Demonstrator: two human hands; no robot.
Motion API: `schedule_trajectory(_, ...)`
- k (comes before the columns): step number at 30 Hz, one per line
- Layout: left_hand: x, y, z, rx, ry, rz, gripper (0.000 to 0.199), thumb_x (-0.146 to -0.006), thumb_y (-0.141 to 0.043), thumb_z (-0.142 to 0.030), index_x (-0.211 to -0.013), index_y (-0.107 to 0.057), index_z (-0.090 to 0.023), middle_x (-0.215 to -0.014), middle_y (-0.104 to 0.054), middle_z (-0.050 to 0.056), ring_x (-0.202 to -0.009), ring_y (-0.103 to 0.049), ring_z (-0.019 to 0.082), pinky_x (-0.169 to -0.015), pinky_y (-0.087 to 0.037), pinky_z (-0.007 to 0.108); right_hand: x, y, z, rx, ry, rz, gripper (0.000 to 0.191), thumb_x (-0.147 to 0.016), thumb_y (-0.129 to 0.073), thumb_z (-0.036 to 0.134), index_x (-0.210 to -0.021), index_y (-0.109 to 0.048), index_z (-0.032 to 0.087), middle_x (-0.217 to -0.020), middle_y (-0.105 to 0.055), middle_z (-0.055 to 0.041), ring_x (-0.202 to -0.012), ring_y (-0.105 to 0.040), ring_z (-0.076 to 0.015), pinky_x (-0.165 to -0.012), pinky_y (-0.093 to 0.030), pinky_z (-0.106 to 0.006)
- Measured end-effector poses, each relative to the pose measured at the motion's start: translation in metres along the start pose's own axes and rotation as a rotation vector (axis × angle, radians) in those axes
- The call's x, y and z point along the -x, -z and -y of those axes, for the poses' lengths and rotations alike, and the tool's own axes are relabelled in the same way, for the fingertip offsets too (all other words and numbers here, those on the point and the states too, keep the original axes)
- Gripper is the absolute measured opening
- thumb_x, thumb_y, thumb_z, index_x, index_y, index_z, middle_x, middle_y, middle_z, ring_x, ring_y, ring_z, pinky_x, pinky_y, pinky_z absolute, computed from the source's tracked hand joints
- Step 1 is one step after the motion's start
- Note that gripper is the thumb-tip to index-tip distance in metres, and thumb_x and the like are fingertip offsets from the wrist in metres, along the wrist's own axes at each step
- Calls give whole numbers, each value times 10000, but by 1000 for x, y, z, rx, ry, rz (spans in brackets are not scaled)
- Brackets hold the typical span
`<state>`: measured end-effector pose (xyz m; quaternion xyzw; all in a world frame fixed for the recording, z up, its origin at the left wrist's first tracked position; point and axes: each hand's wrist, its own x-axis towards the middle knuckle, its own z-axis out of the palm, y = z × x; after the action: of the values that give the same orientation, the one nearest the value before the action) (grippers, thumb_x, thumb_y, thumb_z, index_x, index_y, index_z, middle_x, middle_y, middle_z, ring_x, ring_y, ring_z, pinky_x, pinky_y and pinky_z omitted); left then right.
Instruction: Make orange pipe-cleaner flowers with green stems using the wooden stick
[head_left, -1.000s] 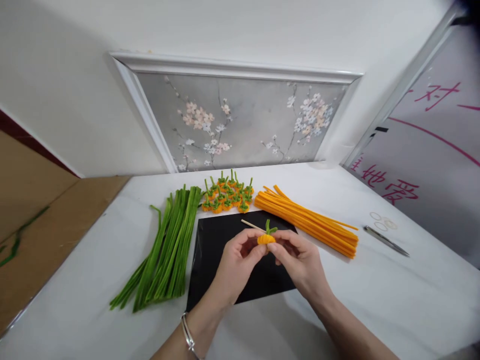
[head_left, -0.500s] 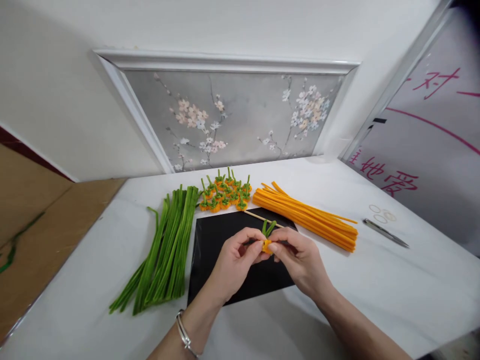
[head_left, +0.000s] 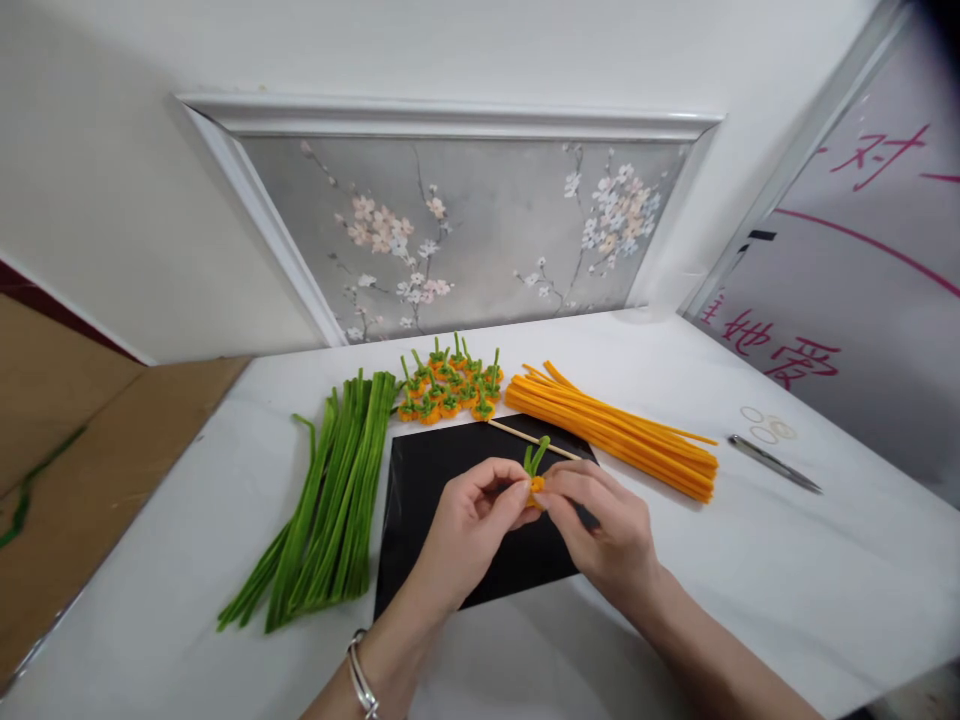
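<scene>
Between my two hands is a small orange fuzzy piece (head_left: 536, 487) with green stems (head_left: 536, 457) sticking up from it. The fingers of my left hand (head_left: 476, 520) pinch its left side. My right hand (head_left: 606, 520) pinches its right side, thumb and fingers together. Both hands are above a black mat (head_left: 427, 480). Behind the mat stands a cluster of orange and green pieces (head_left: 450, 385). A thin wooden stick (head_left: 517, 433) lies across the mat's back edge, partly hidden by my right hand.
Green fuzzy stems (head_left: 337, 510) lie left of the mat, orange ones (head_left: 615, 430) to its right. Tweezers (head_left: 776, 464) and clear rings (head_left: 765, 424) lie farther right on the white table (head_left: 750, 580). Brown board (head_left: 97, 450) is at the left; a framed floral panel (head_left: 487, 230) stands behind.
My right hand has shifted slightly, its fingers now stretched farther over the orange piece, which shows more of its face. The green stems lean a little differently. My left hand has barely moved.
</scene>
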<state>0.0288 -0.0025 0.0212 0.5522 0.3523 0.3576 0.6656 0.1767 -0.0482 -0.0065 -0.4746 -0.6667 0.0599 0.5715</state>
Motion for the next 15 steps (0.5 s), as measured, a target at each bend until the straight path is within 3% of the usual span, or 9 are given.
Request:
schedule_trajectory(3, 2, -2, -1, -6, -16, -9, 199, -817, -673, -347, -793, -647, -151, -779, -594, -5, -733, -595, 109, -752, -575, 249, 4, 1, -3, 42, 75, 12, 234, -861, -551, 92, -953, -698, 249, -904, -690, -72, -779, -667, -177, -682, -567, -302)
schedule_trajectory(7, 3, -3, -1, -32, -56, -19, 197, -819, -663, -344, -788, -652, -150, -770, -606, 5, -714, -605, 126, -729, -581, 268, 4, 1, -1, 27, 55, 1, 237, -845, -563, 96, -939, -707, 259, -903, -691, -69, -763, -665, -181, -676, -563, -309)
schedule_trajectory(12, 4, -2, 6, -194, -255, -56, 95, -849, -616, -260, -827, -650, -174, -806, -640, 20, -745, -615, 145, -730, -546, 250, -3, 1, 7, -208, -228, 4, 100, -851, -587, 165, -897, -653, 222, -782, -633, -33, -643, -576, -140, -567, -501, -255)
schedule_trajectory(15, 4, 0, 10, -320, -384, -60, 68, -868, -580, -209, -863, -645, -187, -932, -661, 53, -838, -630, 168, -737, -528, 241, -5, 1, 6, -404, -383, 40, 68, -852, -615, 252, -895, -651, 213, -836, -592, -40, -701, -554, -142, -561, -497, -238)
